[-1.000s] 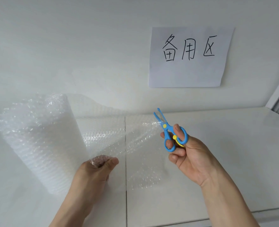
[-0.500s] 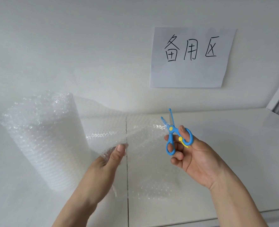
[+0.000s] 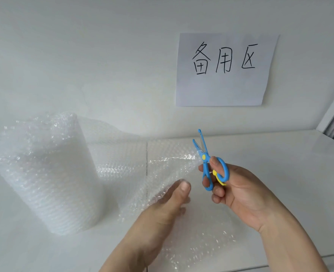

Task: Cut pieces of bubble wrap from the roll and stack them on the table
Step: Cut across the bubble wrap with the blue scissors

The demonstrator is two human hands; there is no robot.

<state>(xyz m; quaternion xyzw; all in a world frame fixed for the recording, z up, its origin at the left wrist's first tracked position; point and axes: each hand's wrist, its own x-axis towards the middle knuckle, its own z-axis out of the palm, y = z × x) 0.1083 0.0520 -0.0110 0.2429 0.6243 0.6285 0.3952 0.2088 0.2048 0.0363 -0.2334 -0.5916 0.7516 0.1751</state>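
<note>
Bubble wrap sheet (image 3: 181, 169) lies unrolled across the white table (image 3: 280, 173), nearest the viewer. The left hand (image 3: 162, 211) pinches its loose edge, thumb on top, fingers behind the clear film. Just beside it, the right hand (image 3: 238, 195) grips small blue scissors (image 3: 211, 165) — thumb and a finger through the handle loops, blades parted in a narrow V at the sheet's far corner. Farther left, the upright roll (image 3: 44, 173) stands on the table. Behind, a paper sign (image 3: 225, 69) with handwritten characters hangs on the wall.
</note>
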